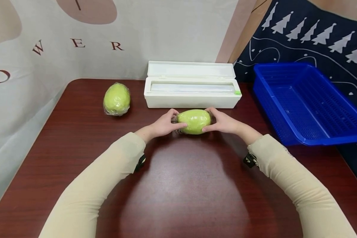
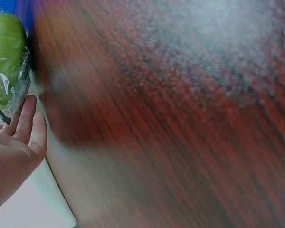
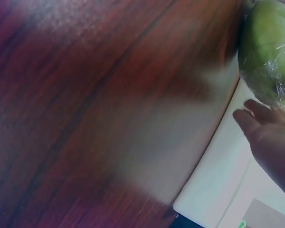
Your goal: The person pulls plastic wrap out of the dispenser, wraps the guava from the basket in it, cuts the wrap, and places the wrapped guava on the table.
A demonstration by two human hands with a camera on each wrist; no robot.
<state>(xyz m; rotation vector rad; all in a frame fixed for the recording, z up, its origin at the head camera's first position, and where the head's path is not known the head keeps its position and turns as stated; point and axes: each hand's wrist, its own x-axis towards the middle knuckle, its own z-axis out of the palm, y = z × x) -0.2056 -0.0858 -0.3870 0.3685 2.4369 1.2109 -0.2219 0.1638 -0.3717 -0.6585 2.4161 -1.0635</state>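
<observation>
A green pear (image 1: 194, 121) in clear cling film is held by its two ends in the head view. My left hand (image 1: 166, 124) grips the left end, thumb on the near side and fingers at the far side. At the right end, my right hand (image 1: 223, 121) grips in the same way. The left wrist view shows a dark stem on the film-wrapped pear (image 2: 7, 59), close to the left hand's (image 2: 19, 142) fingers. In the right wrist view the right hand (image 3: 270, 137) is at the lower end of the pear (image 3: 268, 52).
Just behind the pear stands a white cling film box (image 1: 193, 100), lid up, with a roll inside. Another film-wrapped green pear (image 1: 117, 99) sits at the back left of the dark red table (image 1: 178, 185). A blue plastic basket (image 1: 281, 115) stands at the right.
</observation>
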